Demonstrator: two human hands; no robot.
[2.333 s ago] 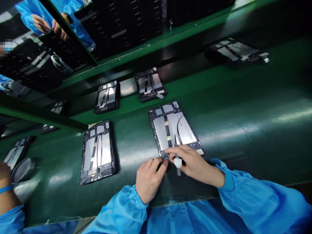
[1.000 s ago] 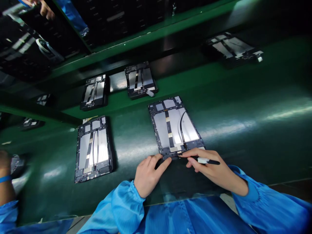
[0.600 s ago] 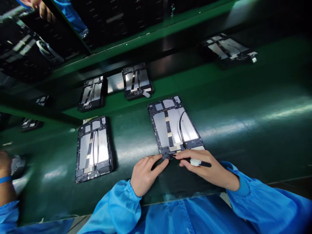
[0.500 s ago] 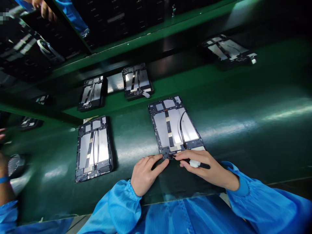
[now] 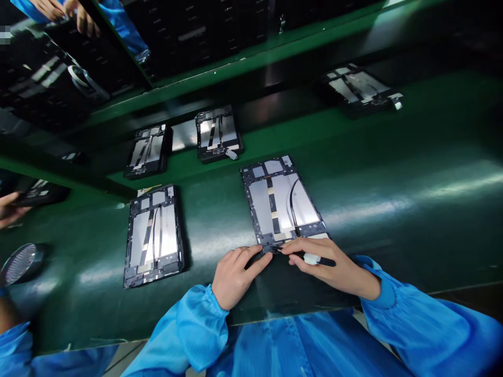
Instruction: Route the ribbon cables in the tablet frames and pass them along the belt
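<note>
An opened tablet [image 5: 283, 204] lies in front of me, its silver inner plate, a dark ribbon strip and a curved black cable showing. My left hand [image 5: 236, 275] holds the near left corner between thumb and index finger. Black tweezers [image 5: 326, 261] with a white wrap are pinched in my right hand [image 5: 334, 267], and their tip reaches the tablet's near edge beside my left thumb. Whatever small part lies under the tip is too small to make out.
Another opened tablet stack [image 5: 155, 235] stands to the left. Behind are two more stacks [image 5: 147, 149] [image 5: 219, 133], and one [image 5: 359, 89] sits far right. A green post crosses the left side. A co-worker's hand [image 5: 10, 209] and a round ribbed object [image 5: 23, 263] are at far left.
My hands have stayed almost in place, with the tweezers still at the near edge. At far left, the co-worker's hand has moved farther into view. The whole view has shifted slightly.
</note>
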